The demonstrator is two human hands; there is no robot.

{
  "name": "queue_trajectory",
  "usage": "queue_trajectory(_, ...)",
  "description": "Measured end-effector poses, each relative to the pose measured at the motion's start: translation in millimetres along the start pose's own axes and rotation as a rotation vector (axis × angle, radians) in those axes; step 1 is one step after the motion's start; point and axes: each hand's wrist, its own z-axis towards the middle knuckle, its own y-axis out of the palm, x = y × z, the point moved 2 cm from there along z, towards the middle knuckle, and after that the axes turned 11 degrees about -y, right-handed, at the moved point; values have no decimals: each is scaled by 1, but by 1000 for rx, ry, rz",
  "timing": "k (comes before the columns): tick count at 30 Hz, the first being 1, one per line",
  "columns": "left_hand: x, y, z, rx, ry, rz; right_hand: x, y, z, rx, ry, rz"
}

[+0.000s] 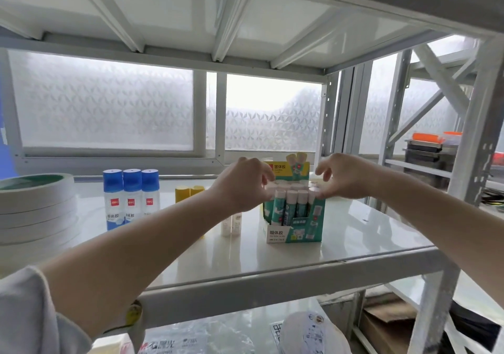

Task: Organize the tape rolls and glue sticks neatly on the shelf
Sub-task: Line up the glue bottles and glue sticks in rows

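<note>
We work at the white metal shelf [354,233], its glossy board carrying everything. Largest on it, the stack of white tape rolls [35,206] sits far left, well apart. Three blue-capped glue bottles [131,198] stand in a row beside it. The teal cardboard display box of glue sticks [296,217] stands mid-shelf; our left hand [242,187] and right hand [343,176] hover over its caps with fingers curled, apparently straightening sticks, though we cannot tell whether either pinches one. Yellow-capped sticks [189,192] and pale loose sticks [231,225] crowd the left forearm.
</note>
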Motion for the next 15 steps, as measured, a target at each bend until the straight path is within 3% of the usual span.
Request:
queue_trajectory(5,-8,26,-30,-82,-113,32,11,43,-9,-175,136,354)
queue_trajectory(10,-13,47,-37,-116,-149,44,10,66,-11,-131,205,671)
queue_trajectory(15,-14,54,-32,-129,-171,21,11,68,-8,-139,218,749)
